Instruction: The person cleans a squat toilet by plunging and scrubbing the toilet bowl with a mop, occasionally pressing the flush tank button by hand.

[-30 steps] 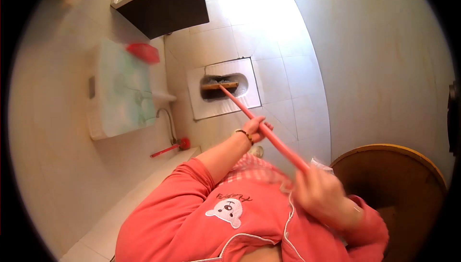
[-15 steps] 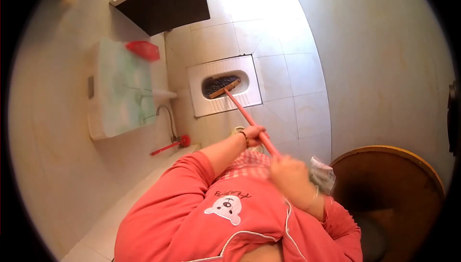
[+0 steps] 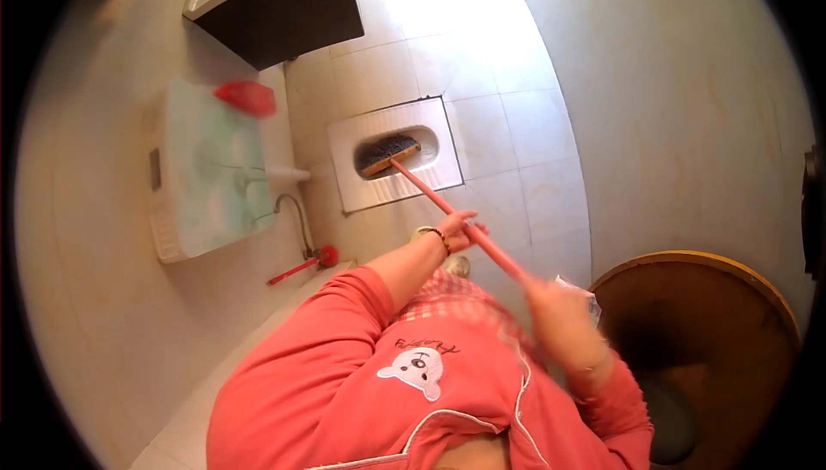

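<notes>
A broom (image 3: 390, 160) with a wooden head and dark bristles lies inside the basin of a white squat toilet (image 3: 344, 190). Its pink handle (image 3: 428, 194) slants up toward me. Partway along the handle, my left hand (image 3: 458, 231) is wrapped round it, with a beaded bracelet on the wrist. Higher up, near the handle's upper end, my right hand (image 3: 564, 319) grips it closed, a little blurred by motion.
On the left wall hangs a white-green cistern (image 3: 211, 173) with a red object (image 3: 247, 98) by it. A red-handled plunger-like tool (image 3: 297, 269) is below. A dark cabinet (image 3: 284, 18) stands at the back left, and a round wooden table (image 3: 714, 315) at the right.
My right hand has moved right with the upper end of the handle. My left hand stays around the handle, its fingers slightly looser. The broom head remains in the basin; the whole view has shifted slightly.
</notes>
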The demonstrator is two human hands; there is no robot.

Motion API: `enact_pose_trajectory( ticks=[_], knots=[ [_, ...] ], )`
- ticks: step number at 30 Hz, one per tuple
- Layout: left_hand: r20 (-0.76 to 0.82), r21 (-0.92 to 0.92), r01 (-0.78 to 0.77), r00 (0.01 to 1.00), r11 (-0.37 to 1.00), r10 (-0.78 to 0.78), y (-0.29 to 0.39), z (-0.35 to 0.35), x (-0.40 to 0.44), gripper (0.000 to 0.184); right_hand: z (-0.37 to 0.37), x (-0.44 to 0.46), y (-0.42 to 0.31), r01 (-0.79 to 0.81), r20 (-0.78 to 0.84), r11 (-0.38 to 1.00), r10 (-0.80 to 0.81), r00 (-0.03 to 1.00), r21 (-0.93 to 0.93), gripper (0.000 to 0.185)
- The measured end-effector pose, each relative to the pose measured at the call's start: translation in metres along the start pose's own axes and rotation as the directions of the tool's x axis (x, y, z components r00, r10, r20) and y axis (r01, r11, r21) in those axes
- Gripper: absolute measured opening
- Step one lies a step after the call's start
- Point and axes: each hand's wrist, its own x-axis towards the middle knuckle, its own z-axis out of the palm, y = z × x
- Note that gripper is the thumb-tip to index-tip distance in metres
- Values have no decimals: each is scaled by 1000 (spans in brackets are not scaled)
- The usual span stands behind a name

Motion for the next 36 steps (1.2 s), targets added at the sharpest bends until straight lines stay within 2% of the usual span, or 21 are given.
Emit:
enact_pose_trajectory(
  ticks=[1, 3, 4, 5, 9, 13, 16, 17, 19, 20, 21, 23, 24, 25, 26, 27, 28, 31, 33, 34, 36],
  knots=[
    [-27, -165, -101, 995, 981, 98, 4, 1, 4, 19, -13, -7, 2, -6, 2, 1000, 6, 1000, -3, 24],
    [-78, -461, -122, 992, 879, 97, 12, 3, 17, 16, -48, -29, 4, 23, -107, 999, -19, 994, 33, 25],
    [-7, -466, -77, 997, 881, 83, 7, 19, 2, 18, -63, -41, 4, -25, -116, 999, 28, 993, 23, 26],
    [82, -404, -64, 991, 912, 106, -2, 31, -11, 20, -79, -52, 6, -62, -130, 998, 63, 990, 8, 27],
    [233, -420, 121, 972, 899, -22, -30, 71, -59, 20, -125, -96, -5, -42, -307, 993, 74, 949, 110, 37],
    [265, -374, 130, 964, 918, -29, -40, 90, -107, 19, -141, -122, -17, 20, -339, 999, -6, 941, 39, 41],
    [327, -286, 63, 945, 956, 35, -43, 84, -89, 19, -128, -119, -14, -10, -359, 995, 45, 932, 101, 41],
    [282, -303, 17, 957, 953, 73, -38, 71, -71, 21, -121, -106, -17, 3, -327, 997, 24, 945, 80, 38],
    [45, -326, -127, 988, 937, 150, -31, 60, -59, 20, -89, -73, -21, 11, -257, 999, 1, 966, 46, 30],
    [19, -328, -129, 990, 936, 143, -26, 50, -49, 20, -70, -46, -27, 32, -257, 998, -18, 966, 49, 29],
    [18, -329, -130, 989, 935, 144, -24, 44, -40, 20, -45, -23, -25, 27, -177, 999, -20, 984, 38, 24],
    [-124, -65, -253, 962, 965, 243, -22, 30, -19, 19, -1, 22, -30, 16, -61, 999, -18, 998, -30, 20],
    [-102, -12, -191, 977, 982, 189, -11, 1, 41, 16, -1, 31, -30, 11, -62, 1000, -12, 998, -27, 20],
    [-190, -63, -161, 971, 985, 146, 4, 20, -4, 17, -1, 37, -33, -5, -82, 1000, 4, 997, -5, 19],
    [-198, -48, -135, 972, 990, 123, 6, 22, -9, 17, 1, 36, -37, -26, -95, 999, 28, 995, 22, 19],
    [-203, -37, -114, 974, 993, 104, 6, 23, -11, 18, 1, 27, -40, -36, -92, 999, 39, 995, 26, 19],
    [-153, 83, -115, 980, 990, 126, -2, 25, -18, 20, -3, 17, -38, -29, -75, 998, 33, 997, 52, 20],
    [-148, 122, -49, 987, 991, 67, -45, 49, -67, 21, -4, -5, -30, -17, -13, 993, 18, 1000, 118, 22],
    [-122, 149, 5, 992, 989, 14, -41, 27, -26, 19, 14, -5, -27, -69, 52, 973, 59, 997, 218, 22],
    [-153, 118, -3, 988, 993, 21, -32, 26, -20, 19, -3, 6, -35, -72, 39, 993, 69, 997, 95, 21],
    [-171, 49, 13, 985, 999, -4, -18, 24, -9, 18, 12, 9, -28, -64, 0, 993, 64, 998, 99, 21]
  ],
)
